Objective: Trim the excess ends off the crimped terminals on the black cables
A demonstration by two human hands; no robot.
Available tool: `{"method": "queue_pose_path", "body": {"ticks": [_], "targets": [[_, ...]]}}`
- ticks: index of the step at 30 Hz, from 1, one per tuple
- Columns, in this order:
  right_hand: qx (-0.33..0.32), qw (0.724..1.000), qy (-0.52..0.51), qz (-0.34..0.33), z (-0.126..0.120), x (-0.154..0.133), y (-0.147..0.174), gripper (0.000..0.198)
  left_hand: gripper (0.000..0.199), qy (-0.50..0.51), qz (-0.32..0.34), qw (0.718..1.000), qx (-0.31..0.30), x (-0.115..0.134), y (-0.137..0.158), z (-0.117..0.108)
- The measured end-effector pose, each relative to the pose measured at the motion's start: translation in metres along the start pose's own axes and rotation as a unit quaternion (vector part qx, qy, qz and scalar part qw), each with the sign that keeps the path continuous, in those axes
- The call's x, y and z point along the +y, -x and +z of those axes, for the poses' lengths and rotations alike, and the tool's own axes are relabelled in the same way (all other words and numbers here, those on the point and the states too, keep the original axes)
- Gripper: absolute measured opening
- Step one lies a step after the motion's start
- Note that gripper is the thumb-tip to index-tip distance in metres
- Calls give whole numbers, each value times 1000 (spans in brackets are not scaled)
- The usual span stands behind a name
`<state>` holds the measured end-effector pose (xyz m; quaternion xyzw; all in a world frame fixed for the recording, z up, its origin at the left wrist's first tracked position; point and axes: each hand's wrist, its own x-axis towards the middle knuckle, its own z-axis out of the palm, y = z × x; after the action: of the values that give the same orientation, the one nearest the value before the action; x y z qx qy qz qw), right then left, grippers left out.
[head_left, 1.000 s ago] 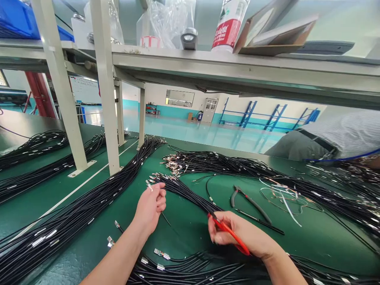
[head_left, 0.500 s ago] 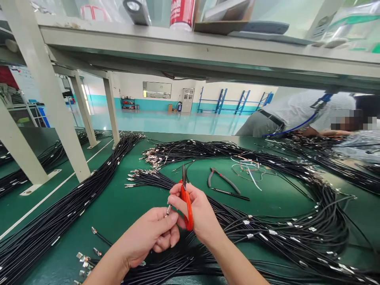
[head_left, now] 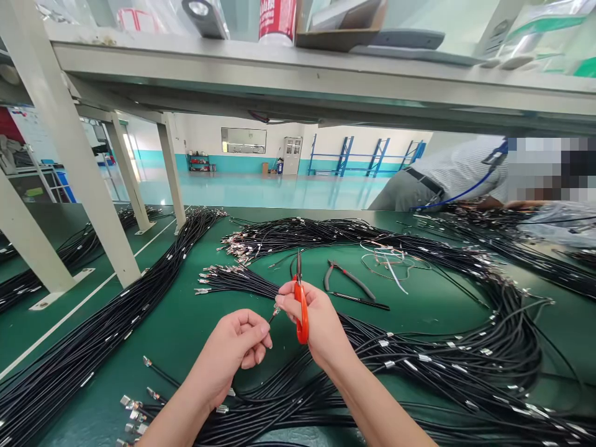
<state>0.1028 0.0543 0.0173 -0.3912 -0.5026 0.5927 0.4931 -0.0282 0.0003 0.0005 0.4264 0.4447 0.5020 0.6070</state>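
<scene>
Right now the left hand (head_left: 235, 347) is closed in a pinch on 1 thin black wire (head_left: 274, 313) just behind its small metal terminal, and the right hand (head_left: 316, 326) is wrapped around the orange snips (head_left: 302, 307), with its fingertips also up against the terminal end. Both hands hang above the green bench (head_left: 433, 310), in front of the fanned bundle of black cables (head_left: 233, 282) whose bare metal ends point left.

To my eye the step in hand is trimming or dressing that 1 terminal. Doing it well probably means keeping the pinch close behind the terminal so the short free end cannot flop, bringing the blades square across the wire and not at a slant, and holding the work clear of the loose cables below so that none of them strays between the blades.

The wire's free end runs up and to the right from the left fingers, with its terminal tip pointing toward the right hand; its long axis is a shallow diagonal. The snips stand almost upright, dark blade tips pointing up and away from the person, orange handle down in the palm. Whether the blades are parted or shut I cannot tell.

Dark-handled pliers (head_left: 347, 279) lie on the bench just beyond, and another person in a striped shirt (head_left: 460, 174) leans over the far right end.
</scene>
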Motion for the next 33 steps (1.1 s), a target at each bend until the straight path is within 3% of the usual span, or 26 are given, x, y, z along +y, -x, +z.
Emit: {"method": "queue_pose_path", "body": {"ticks": [6, 9, 18, 21, 29, 33], "targets": [[-50, 998, 12, -23, -2, -1, -1, 13, 26, 61, -29, 996, -50, 1, 0, -2], [-70, 996, 36, -37, -2, -1, -1, 15, 27, 54, -47, 996, -47, 0, -1, -3], [-69, 992, 98, -35, -3, 2, -3, 18, 15, -64, 28, 989, 132, -7, -5, 2], [-82, 995, 61, -21, -5, 1, -3, 18, 14, -87, 40, 984, 153, -9, -6, 5], [-113, 993, 16, -23, -8, 3, -4, 20, 24, -21, 40, 997, 62, -1, 0, 5], [-129, 991, 14, -28, -8, 0, -3, 18, 20, -10, 39, 997, 70, 0, 0, 3]]}}
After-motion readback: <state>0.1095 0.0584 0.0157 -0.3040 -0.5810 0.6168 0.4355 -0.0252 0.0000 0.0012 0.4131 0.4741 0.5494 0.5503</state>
